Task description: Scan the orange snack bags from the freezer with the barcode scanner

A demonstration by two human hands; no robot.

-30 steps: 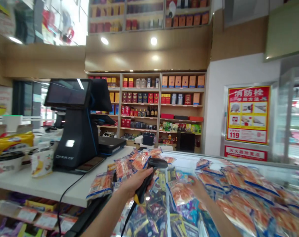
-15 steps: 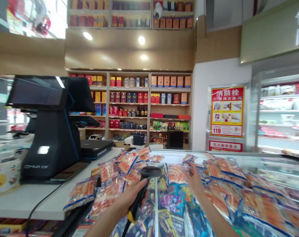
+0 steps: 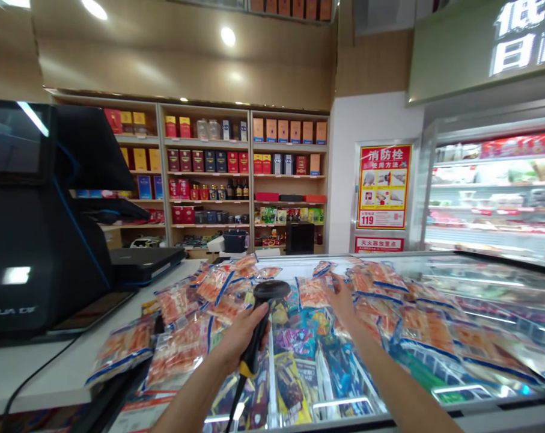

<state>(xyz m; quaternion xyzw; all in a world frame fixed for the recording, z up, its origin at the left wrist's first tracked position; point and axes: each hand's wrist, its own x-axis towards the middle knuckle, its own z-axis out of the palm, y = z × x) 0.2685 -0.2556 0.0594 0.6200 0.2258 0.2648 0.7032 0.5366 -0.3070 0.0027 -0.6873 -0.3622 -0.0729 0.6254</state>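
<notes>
My left hand [image 3: 246,334] is wrapped round the handle of a black barcode scanner [image 3: 271,291] with a yellow accent at its base and a cable hanging down. My right hand [image 3: 343,296] is closed on the right edge of a clear, blue-edged food packet [image 3: 314,291] with orange-pink contents. That packet sits just right of the scanner head, above the freezer's glass top. Similar packets lie piled to the left [image 3: 182,349] and to the right [image 3: 428,328] of my hands.
Below the hands a glass-topped chest freezer [image 3: 324,415] shows colourful packages inside. A black checkout terminal [image 3: 33,240] stands on the white counter [image 3: 51,376] at the left. Shelves of boxes [image 3: 204,161] and a red fire-hydrant poster [image 3: 383,187] are behind.
My view has turned to the right and tilted down, so everything sits further left and higher. Both hands keep their holds, on the scanner and the packet.
</notes>
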